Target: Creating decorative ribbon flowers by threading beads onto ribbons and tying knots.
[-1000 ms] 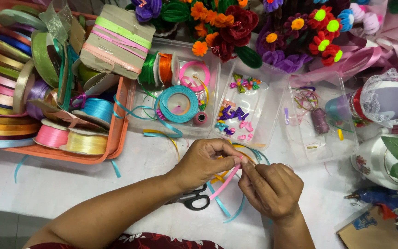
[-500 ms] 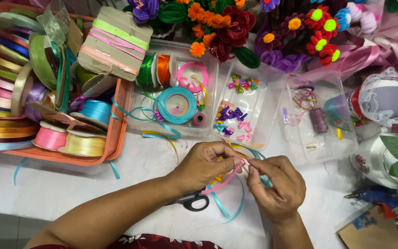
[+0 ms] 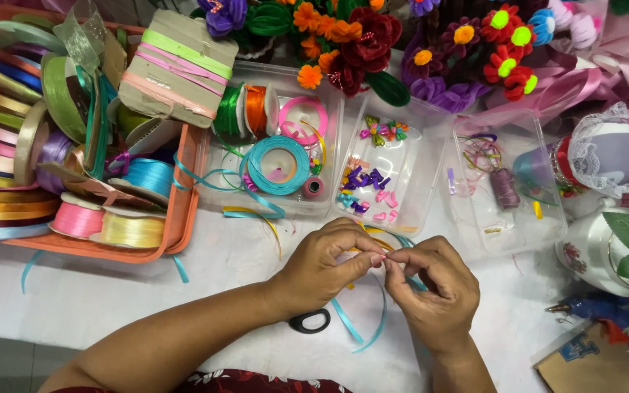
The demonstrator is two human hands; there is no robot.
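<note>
- Both hands met over the white tabletop (image 3: 111, 306): left hand (image 3: 325, 262) and right hand (image 3: 431, 291) had fingertips pressed together, pinching a small piece of narrow ribbon between them; its colour at the pinch was too small to tell.
- Loose tails of thin light-blue satin ribbon (image 3: 362, 331) hung below the hands and curled on the table; a yellow strand looped just behind the knuckles.
- Black-handled scissors (image 3: 309, 321) lay under the left wrist, untouched.
- Progress, judged: ribbon looked already cut and partly folded; a finished bow wasn't visible in the fingers, so shaping or tying seemed left to do.
- Further back, middle clear plastic tray (image 3: 416, 211) held a handful of small finished bows in purple, pink and blue.
- Left clear tray (image 3: 322, 211) held a turquoise ribbon roll (image 3: 278, 164) plus green, orange and pink spools.
- Orange plastic basket (image 3: 183, 211) at far left was packed with ribbon reels.
- Fuzzy pipe-cleaner flowers (image 3: 362, 36) lined the back edge.
</note>
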